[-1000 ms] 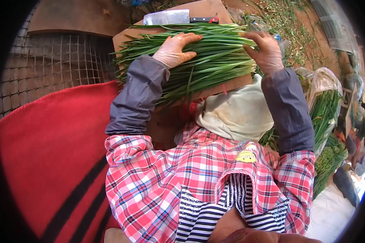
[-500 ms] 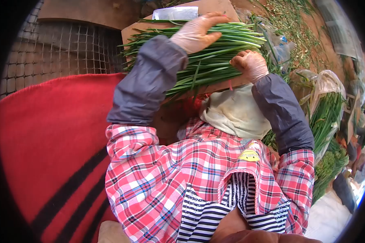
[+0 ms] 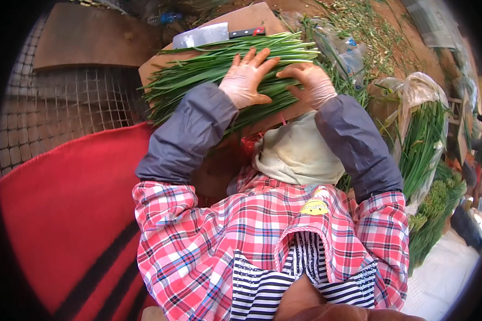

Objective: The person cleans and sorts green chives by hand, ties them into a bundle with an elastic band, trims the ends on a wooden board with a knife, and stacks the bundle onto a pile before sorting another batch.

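Observation:
A thick bundle of long green chives (image 3: pixel 193 77) lies across a brown board (image 3: pixel 265 17), pale ends toward the right. My left hand (image 3: pixel 247 77), in a thin clear glove, rests on the bundle with its fingers spread. At the right part of the bundle, my right hand (image 3: pixel 313 85), also gloved, has its fingers curved over the stalks, with thumb and fingers apart. Behind the bundle lies a cleaver (image 3: pixel 202 36), its blade to the left and its black handle to the right. Neither hand touches the cleaver.
A red cloth (image 3: pixel 64 214) with black stripes spreads at the left, below black netting (image 3: pixel 69 101). A plastic bag (image 3: pixel 420 96) of green stalks stands at the right, with more greens (image 3: pixel 439 214) below it. Cut scraps (image 3: pixel 359 27) litter the ground behind.
My left hand has come down and nearer onto the bundle, with its fingers spreading. My right hand has uncurled from a closed shape. The cleaver's handle now shows. The view has shifted slightly.

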A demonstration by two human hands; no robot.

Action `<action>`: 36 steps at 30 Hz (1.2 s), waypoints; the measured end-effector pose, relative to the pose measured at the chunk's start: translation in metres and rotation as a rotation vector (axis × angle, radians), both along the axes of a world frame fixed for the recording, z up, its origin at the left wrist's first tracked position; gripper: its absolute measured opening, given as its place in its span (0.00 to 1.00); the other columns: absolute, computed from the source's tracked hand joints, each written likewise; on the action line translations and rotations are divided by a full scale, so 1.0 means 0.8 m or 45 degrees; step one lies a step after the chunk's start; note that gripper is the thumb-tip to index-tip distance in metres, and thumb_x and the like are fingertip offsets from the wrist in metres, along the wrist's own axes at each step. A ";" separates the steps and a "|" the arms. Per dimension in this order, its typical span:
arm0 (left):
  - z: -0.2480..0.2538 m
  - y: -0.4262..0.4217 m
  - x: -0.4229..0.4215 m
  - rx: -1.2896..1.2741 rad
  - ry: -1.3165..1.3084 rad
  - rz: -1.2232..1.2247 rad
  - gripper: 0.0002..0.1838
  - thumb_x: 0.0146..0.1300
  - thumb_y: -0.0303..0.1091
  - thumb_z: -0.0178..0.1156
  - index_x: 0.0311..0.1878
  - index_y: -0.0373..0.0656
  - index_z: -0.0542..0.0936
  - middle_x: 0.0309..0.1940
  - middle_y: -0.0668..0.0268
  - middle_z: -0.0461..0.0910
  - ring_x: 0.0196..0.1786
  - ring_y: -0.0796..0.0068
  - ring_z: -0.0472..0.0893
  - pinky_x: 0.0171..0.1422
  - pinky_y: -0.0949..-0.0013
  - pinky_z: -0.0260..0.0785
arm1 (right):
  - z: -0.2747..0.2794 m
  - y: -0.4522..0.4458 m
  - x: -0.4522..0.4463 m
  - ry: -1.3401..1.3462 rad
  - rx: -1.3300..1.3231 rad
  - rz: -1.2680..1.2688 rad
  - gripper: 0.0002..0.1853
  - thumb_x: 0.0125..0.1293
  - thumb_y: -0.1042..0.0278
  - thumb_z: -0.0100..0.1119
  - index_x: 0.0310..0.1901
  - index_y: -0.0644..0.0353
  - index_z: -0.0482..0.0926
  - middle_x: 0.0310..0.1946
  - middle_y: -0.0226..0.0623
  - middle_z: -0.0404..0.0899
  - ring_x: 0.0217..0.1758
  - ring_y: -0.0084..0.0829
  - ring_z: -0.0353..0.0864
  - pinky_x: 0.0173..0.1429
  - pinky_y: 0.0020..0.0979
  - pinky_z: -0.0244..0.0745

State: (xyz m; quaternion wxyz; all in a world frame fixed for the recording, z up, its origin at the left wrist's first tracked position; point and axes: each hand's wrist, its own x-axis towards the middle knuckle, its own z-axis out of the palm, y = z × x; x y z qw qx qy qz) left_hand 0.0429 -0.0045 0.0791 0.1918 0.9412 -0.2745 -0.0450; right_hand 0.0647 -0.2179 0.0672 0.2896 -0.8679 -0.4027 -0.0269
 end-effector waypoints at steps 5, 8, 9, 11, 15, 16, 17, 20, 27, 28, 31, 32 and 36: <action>-0.022 0.025 0.015 -0.278 -0.003 0.108 0.41 0.43 0.34 0.66 0.64 0.50 0.61 0.64 0.55 0.59 0.67 0.50 0.56 0.70 0.57 0.48 | 0.028 -0.051 0.001 -0.012 -0.071 -0.326 0.10 0.49 0.73 0.59 0.36 0.50 0.77 0.32 0.36 0.78 0.38 0.41 0.76 0.42 0.38 0.72; -0.021 0.009 0.011 -0.189 0.021 0.146 0.45 0.41 0.40 0.69 0.65 0.53 0.60 0.65 0.55 0.57 0.67 0.50 0.55 0.70 0.53 0.46 | 0.023 -0.063 -0.012 -0.006 -0.301 -0.342 0.10 0.49 0.71 0.59 0.36 0.49 0.78 0.32 0.35 0.77 0.39 0.40 0.76 0.43 0.38 0.72; -0.019 0.005 0.006 -0.158 0.033 0.171 0.47 0.40 0.42 0.70 0.66 0.53 0.59 0.65 0.55 0.57 0.68 0.50 0.54 0.70 0.51 0.46 | 0.021 -0.055 -0.013 -0.020 -0.355 -0.327 0.11 0.49 0.70 0.59 0.36 0.49 0.78 0.32 0.34 0.78 0.39 0.40 0.77 0.43 0.38 0.72; -0.018 -0.004 -0.004 -0.096 0.031 0.217 0.50 0.38 0.47 0.70 0.67 0.55 0.57 0.66 0.56 0.53 0.69 0.49 0.51 0.70 0.47 0.42 | 0.015 -0.039 -0.016 -0.042 -0.448 -0.306 0.12 0.47 0.68 0.60 0.37 0.47 0.79 0.34 0.34 0.78 0.41 0.38 0.77 0.44 0.38 0.73; -0.020 -0.013 -0.009 -0.049 0.006 0.238 0.55 0.34 0.54 0.71 0.68 0.55 0.54 0.68 0.57 0.51 0.69 0.47 0.49 0.69 0.44 0.39 | 0.005 -0.025 -0.006 0.011 -0.614 -0.299 0.10 0.47 0.63 0.62 0.35 0.46 0.81 0.34 0.34 0.78 0.42 0.39 0.77 0.44 0.39 0.73; -0.018 -0.013 -0.009 -0.058 -0.005 0.232 0.55 0.34 0.54 0.71 0.68 0.55 0.54 0.68 0.57 0.50 0.69 0.47 0.49 0.69 0.44 0.40 | 0.002 -0.027 0.000 0.035 -0.582 -0.291 0.10 0.47 0.62 0.62 0.35 0.46 0.81 0.34 0.34 0.79 0.41 0.39 0.77 0.44 0.39 0.73; -0.018 -0.013 -0.010 -0.066 -0.031 0.233 0.54 0.35 0.55 0.70 0.68 0.55 0.55 0.67 0.58 0.52 0.69 0.47 0.51 0.69 0.44 0.41 | -0.005 -0.029 0.007 0.058 -0.552 -0.279 0.10 0.48 0.62 0.62 0.36 0.46 0.81 0.33 0.34 0.79 0.41 0.39 0.78 0.43 0.39 0.73; -0.023 -0.011 -0.003 -0.055 0.004 0.262 0.49 0.40 0.50 0.69 0.67 0.54 0.56 0.67 0.59 0.54 0.68 0.49 0.52 0.68 0.45 0.43 | 0.000 -0.027 0.014 0.154 -0.473 -0.279 0.11 0.50 0.62 0.62 0.37 0.45 0.80 0.33 0.33 0.79 0.40 0.40 0.78 0.43 0.38 0.73; -0.041 -0.006 0.002 -0.168 -0.086 0.290 0.45 0.43 0.40 0.68 0.66 0.57 0.58 0.65 0.61 0.57 0.66 0.50 0.57 0.67 0.45 0.45 | 0.025 -0.037 -0.004 -0.049 -0.273 -0.300 0.13 0.46 0.65 0.62 0.37 0.46 0.78 0.35 0.34 0.77 0.42 0.38 0.75 0.46 0.38 0.71; -0.042 -0.006 0.001 -0.159 -0.095 0.289 0.45 0.43 0.40 0.68 0.66 0.57 0.58 0.65 0.61 0.57 0.66 0.51 0.57 0.67 0.45 0.45 | 0.021 -0.031 -0.009 -0.098 -0.369 -0.246 0.12 0.47 0.64 0.62 0.37 0.46 0.78 0.34 0.33 0.76 0.41 0.37 0.75 0.44 0.37 0.72; -0.040 -0.005 -0.002 -0.137 -0.083 0.281 0.47 0.42 0.41 0.68 0.67 0.56 0.56 0.66 0.62 0.56 0.67 0.52 0.55 0.68 0.49 0.43 | 0.011 -0.005 -0.018 -0.155 -0.639 -0.117 0.11 0.47 0.60 0.61 0.35 0.48 0.79 0.32 0.33 0.76 0.41 0.34 0.76 0.43 0.38 0.74; -0.037 -0.006 -0.003 -0.133 -0.085 0.276 0.48 0.41 0.42 0.69 0.67 0.55 0.56 0.66 0.62 0.56 0.67 0.52 0.55 0.68 0.48 0.43 | 0.013 0.003 -0.018 -0.069 -0.643 -0.172 0.09 0.48 0.60 0.59 0.32 0.50 0.79 0.34 0.35 0.77 0.41 0.37 0.78 0.43 0.40 0.74; -0.034 -0.008 -0.007 -0.109 -0.073 0.268 0.53 0.36 0.43 0.71 0.68 0.56 0.55 0.66 0.63 0.54 0.67 0.52 0.54 0.68 0.46 0.42 | 0.002 0.002 -0.008 0.145 -0.522 -0.268 0.08 0.51 0.63 0.55 0.33 0.52 0.79 0.35 0.42 0.77 0.40 0.42 0.79 0.43 0.41 0.74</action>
